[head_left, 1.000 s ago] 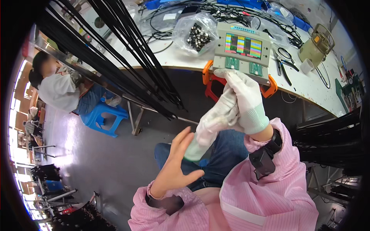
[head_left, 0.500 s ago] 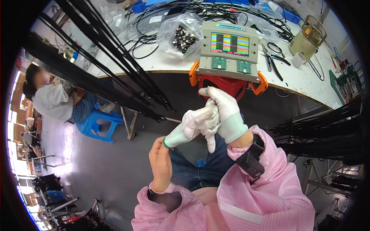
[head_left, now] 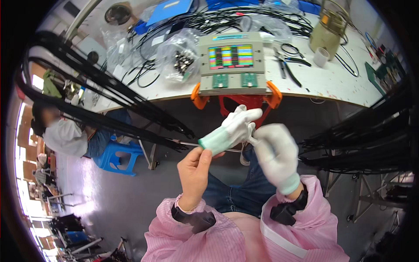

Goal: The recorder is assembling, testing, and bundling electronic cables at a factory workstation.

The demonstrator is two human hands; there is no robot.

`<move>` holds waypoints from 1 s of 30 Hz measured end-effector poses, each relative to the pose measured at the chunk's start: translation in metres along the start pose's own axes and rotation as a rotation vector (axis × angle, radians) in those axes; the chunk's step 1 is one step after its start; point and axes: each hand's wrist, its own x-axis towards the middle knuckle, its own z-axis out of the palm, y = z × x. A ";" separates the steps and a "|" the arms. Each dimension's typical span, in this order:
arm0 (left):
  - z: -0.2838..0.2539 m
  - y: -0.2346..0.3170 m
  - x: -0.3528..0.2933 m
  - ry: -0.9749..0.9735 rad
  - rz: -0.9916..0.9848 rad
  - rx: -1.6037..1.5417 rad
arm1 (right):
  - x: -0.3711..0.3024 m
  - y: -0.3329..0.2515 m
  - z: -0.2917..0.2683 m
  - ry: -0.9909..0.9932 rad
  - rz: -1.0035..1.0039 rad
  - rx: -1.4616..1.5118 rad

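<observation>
The white worktable spans the upper part of the view, its edge bowed by the lens. Bundles of black cable hang in long sweeps at the left and again at the right. A second person sits low at the left beside a blue stool.

At the table's near edge stands a beige test box with a rectangular screen of coloured stripes, two small green panels below it, and orange clamps at both lower corners. Left of it lies a clear plastic bag holding small dark parts. A flat blue package lies at the far edge, top centre. Right of the box are black-handled pliers, a small white cup, and a yellowish round container. Labels on these items are too small to read.

Both forearms are in pink sleeves (dark bands at each wrist). The left hand, bare, pinches the greenish cuff of a loose white glove between thumb and fingers. The right hand, already gloved in white, is closed on that glove's finger end. The glove hangs between the two hands above the lap, below the test box and clear of the table.
</observation>
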 end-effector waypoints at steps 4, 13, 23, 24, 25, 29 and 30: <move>0.027 0.008 -0.008 -0.215 0.002 0.040 | -0.011 -0.023 -0.012 -0.275 0.011 0.063; 0.036 0.033 -0.005 -0.282 0.412 0.319 | 0.006 -0.031 0.004 -0.024 0.341 0.691; -0.012 0.021 0.015 -0.096 0.443 0.522 | 0.019 -0.006 0.052 -0.110 -0.264 -0.012; -0.016 0.017 0.017 -0.221 0.334 0.610 | 0.020 -0.015 0.054 -0.213 -0.279 -0.053; -0.018 0.011 0.020 -0.351 0.223 0.695 | 0.017 -0.022 0.060 -0.317 -0.284 -0.102; -0.026 0.007 0.029 -0.259 -0.527 -0.010 | 0.007 -0.022 0.066 -0.443 -0.213 0.069; -0.033 0.005 0.042 -0.179 -0.526 -0.268 | 0.006 -0.020 0.065 -0.531 -0.111 0.138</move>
